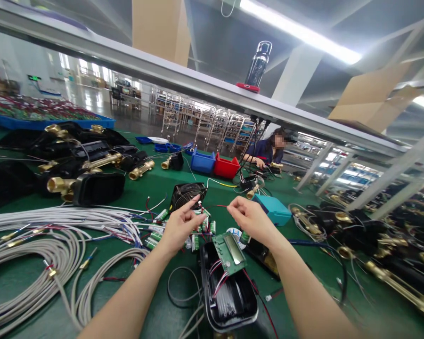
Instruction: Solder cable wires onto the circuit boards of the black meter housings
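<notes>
My left hand (181, 225) is raised over the green bench, thumb and forefinger pinched on thin red and white wires with a small connector (201, 205). My right hand (251, 217) is closed beside it, pinching the end of a thin red wire (222, 205). Below the hands lies an open black housing (229, 296) with a green circuit board with a display (230, 250) tilted on its top edge, wires running from board into housing. Several small green cylindrical batteries (154, 230) lie under my left hand.
Bundles of grey cable (38, 249) cover the left. Black meter housings with brass fittings (85, 186) lie at back left and right (381, 245). A small black fan (188, 193), a teal box (273, 208), blue (202, 161) and red (226, 166) bins stand behind. Another person (268, 150) works far back.
</notes>
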Available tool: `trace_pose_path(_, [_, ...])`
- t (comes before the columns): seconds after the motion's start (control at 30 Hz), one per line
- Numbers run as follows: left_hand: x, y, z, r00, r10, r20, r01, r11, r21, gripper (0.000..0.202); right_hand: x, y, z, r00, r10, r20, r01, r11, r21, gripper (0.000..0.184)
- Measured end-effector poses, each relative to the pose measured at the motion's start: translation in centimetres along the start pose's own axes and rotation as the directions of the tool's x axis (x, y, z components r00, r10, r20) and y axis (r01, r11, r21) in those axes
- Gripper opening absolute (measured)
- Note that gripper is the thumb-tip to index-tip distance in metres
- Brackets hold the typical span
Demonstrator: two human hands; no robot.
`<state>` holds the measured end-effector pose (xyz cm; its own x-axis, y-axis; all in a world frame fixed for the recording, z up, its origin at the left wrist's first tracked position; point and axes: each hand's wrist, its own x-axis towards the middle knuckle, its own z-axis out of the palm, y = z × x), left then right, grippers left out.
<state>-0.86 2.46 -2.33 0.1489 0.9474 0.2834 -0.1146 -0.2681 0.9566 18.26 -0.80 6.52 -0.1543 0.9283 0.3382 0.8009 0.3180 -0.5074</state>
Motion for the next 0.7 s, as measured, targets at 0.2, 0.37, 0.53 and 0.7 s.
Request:
trace_pose_path(0.2, [-0.1,0.1,0.5,0.986,0.143,-0.088,-0.129,0.981,0.146,0.034,0.2,-1.7,2.0,0.994,0.018,-0.109,-0.016,1.000,0.018,0.032])
trace_pose_path(0.37, [0.0,0.4,-1.4,0.972,0.150,-0.180,-0.056,0.894,0.445,0.038,0.0,-0.9,-0.4,0.967,0.094,-0.236,-0.058,0.986,0.155,0.021])
trace_pose_path(0.53, [-2.1,4.1,-2.3,0.913,0.304,-0.271,-0.037,0.724,0.688,0.030,-3.5,-0.3,-4.0,0.944,0.189,-0.272,-0.096,0.942,0.322,0.033])
trace_pose_path(0.7, [-9.2,6.4,3.8,0.670,0.608,0.425,-0.733,0.455,0.505,0.017,-8.1,0.0,-4.7,0.932,0.307,-0.191,-0.193,0.870,0.454,0.037])
